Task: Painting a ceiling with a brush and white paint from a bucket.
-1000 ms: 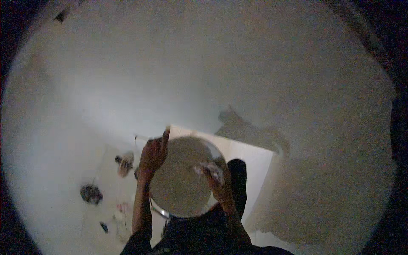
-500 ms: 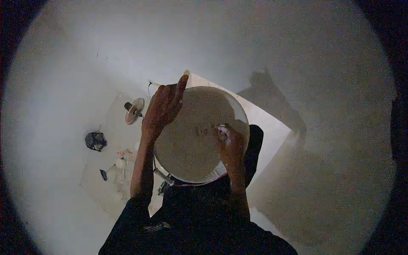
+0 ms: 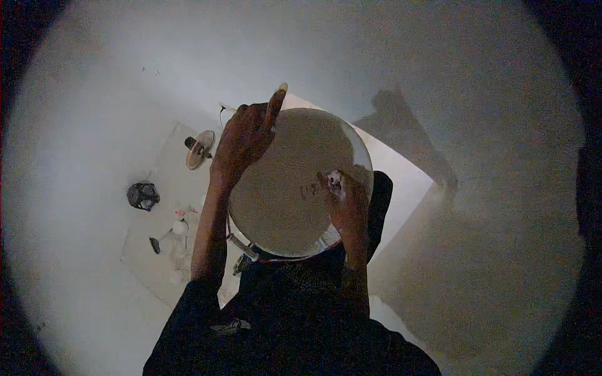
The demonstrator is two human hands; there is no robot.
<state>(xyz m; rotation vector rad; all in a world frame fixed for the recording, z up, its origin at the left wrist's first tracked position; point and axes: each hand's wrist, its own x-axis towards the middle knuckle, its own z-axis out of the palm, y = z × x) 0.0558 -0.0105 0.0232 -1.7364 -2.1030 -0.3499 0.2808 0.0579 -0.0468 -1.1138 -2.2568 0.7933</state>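
Note:
A large round grey-tan disc with a shiny rim sits in front of me over a pale square board. My left hand grips the disc's upper left edge, fingers bent, one finger reaching up past the rim to a pale tip. My right hand is closed on a small crumpled white item at the disc's right half, beside faint marks on the surface. A metal bar runs along the disc's lower left.
On a pale sheet at the left lie a small wheel-like piece with a black hub, a black openwork object, small white pieces and a small dark object. A dark shape, possibly my leg, borders the disc's right.
The view has shifted, so the disc, both hands and surrounding things appear higher in the picture. My right hand stays on the disc's right half, still holding the white item.

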